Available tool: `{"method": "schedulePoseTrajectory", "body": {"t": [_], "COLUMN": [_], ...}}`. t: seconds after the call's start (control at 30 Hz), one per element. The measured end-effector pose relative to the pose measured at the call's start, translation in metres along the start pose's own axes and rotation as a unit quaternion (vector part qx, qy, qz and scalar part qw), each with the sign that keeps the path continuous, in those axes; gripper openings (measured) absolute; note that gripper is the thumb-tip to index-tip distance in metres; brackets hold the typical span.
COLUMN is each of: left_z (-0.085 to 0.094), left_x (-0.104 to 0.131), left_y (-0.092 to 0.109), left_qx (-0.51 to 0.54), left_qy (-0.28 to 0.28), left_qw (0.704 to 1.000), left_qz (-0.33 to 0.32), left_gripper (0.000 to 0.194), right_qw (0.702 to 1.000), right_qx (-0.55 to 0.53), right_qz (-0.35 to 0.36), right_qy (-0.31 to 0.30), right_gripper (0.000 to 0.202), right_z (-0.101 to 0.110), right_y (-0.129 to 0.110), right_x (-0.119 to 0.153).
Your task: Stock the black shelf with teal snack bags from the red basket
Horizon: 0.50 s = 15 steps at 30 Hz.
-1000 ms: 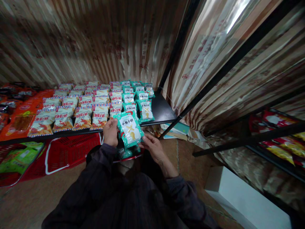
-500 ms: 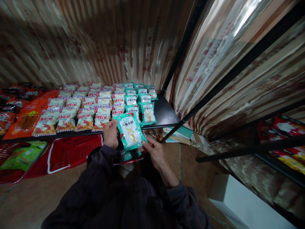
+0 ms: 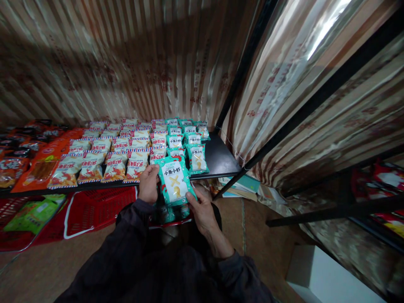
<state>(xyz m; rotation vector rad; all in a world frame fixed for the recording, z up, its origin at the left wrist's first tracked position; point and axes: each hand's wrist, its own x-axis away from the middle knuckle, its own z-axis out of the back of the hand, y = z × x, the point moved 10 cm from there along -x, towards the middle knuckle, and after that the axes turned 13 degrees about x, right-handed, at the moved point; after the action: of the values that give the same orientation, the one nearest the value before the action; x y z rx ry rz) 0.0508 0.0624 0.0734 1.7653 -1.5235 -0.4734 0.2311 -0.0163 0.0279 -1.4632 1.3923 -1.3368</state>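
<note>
Between my two hands I hold a teal and white snack bag (image 3: 174, 182), its printed front facing up. My left hand (image 3: 149, 184) pinches its left edge. On the lower right corner, my right hand (image 3: 202, 209) grips with the thumb on top. Just beyond, similar teal snack bags (image 3: 197, 158) lie in rows at the right part of the black shelf (image 3: 221, 158). Beside them are rows of white and orange snack bags (image 3: 115, 166) with striped edges. Below the held bag, more teal bags (image 3: 173, 213) show in a red container, partly hidden by my hands.
Red baskets (image 3: 101, 206) stand on the floor at left, one with green packets (image 3: 34, 214). Orange packs (image 3: 39, 164) lie on the shelf's left. Black metal posts (image 3: 268, 134) slant across the right. A white box (image 3: 328, 273) and stacked papers (image 3: 240, 185) are on the floor.
The view has shifted slightly, so the shelf sits lower in the picture. My right thumb has moved further onto the bag's front. Both hands still hold the same bag.
</note>
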Motion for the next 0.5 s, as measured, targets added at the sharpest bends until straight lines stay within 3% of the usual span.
{"method": "schedulePoseTrajectory", "body": {"t": [0.33,0.5], "left_z": [-0.005,0.004], "left_x": [0.018,0.033], "left_y": [-0.019,-0.036], "left_qx": [-0.09,-0.133], "left_qy": [-0.062,-0.083], "left_qw": [0.99,0.979], "left_qz": [0.092,0.133], "left_gripper": [0.043,0.049], "right_qw": [0.998,0.995], "right_qx": [-0.038,-0.06], "right_qz": [0.009,0.008], "right_qy": [0.048,0.073], "right_gripper": [0.035,0.037], "right_z": [0.008,0.01], "right_y": [-0.01,-0.014], "right_x": [-0.006,-0.009]}}
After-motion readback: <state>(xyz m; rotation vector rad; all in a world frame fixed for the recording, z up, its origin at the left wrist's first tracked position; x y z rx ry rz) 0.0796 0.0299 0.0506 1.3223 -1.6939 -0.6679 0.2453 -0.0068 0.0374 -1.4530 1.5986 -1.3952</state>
